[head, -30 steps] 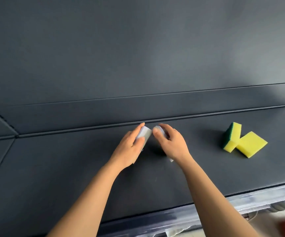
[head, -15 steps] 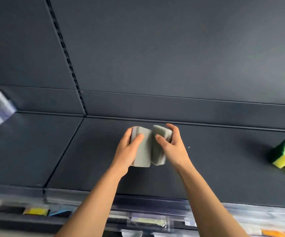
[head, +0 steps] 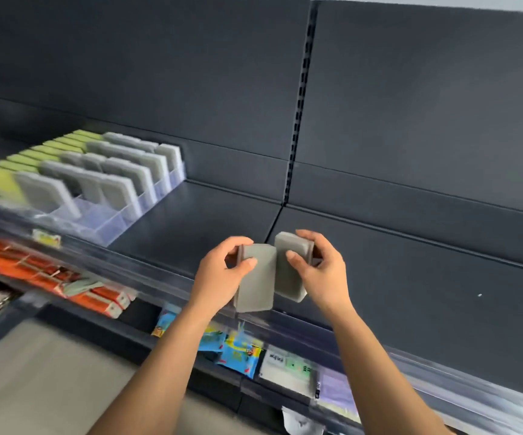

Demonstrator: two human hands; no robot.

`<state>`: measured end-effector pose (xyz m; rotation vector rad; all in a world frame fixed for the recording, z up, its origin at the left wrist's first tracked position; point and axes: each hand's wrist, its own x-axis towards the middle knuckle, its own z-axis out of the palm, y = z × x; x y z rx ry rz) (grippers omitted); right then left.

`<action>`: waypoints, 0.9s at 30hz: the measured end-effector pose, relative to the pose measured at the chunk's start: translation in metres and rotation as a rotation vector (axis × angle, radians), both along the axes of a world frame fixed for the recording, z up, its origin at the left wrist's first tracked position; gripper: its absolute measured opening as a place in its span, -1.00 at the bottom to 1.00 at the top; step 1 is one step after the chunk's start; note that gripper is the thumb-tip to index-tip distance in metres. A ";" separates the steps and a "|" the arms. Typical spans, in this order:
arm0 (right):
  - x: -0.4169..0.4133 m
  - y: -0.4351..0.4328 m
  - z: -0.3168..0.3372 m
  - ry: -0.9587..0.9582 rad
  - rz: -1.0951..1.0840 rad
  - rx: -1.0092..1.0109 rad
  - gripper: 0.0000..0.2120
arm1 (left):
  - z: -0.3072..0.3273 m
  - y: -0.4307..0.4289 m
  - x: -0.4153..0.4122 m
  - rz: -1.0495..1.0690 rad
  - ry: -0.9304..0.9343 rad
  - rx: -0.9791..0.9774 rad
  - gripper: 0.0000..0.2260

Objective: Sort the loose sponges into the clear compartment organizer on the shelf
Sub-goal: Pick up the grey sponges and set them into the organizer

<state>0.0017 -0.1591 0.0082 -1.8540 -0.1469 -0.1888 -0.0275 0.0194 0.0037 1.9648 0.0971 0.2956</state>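
My left hand [head: 219, 277] grips a grey sponge [head: 255, 285] held upright above the front edge of the dark shelf [head: 197, 233]. My right hand [head: 323, 271] grips a second grey sponge [head: 288, 268] right beside it, the two nearly touching. The clear compartment organizer [head: 103, 221] stands on the shelf at the far left, apart from both hands. Rows of grey sponges [head: 119, 174] and yellow-green sponges [head: 34, 155] stand upright in its compartments.
A slotted upright [head: 301, 98] divides the dark back panel. The shelf has a clear front rail [head: 147, 277]. A lower shelf holds orange packs [head: 49, 277] at left and blue and white packets [head: 244, 356] below my hands. Grey floor [head: 49, 387] lies at bottom left.
The view has swung left: the yellow sponges at the right have left the frame and the organizer has come into view. Both hands lifted the grey sponges off the shelf toward its front edge.
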 end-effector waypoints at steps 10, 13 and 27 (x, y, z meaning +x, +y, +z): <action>-0.012 0.142 0.004 -0.142 0.177 -0.060 -0.69 | 0.011 0.136 -0.044 0.178 -0.010 0.072 -0.73; -0.008 0.176 0.006 -0.173 0.231 -0.073 -0.68 | 0.014 0.167 -0.049 0.233 -0.017 0.063 -0.74; 0.053 0.316 0.017 -0.233 0.292 -0.038 -0.67 | 0.028 0.305 -0.008 0.367 0.000 0.037 -0.73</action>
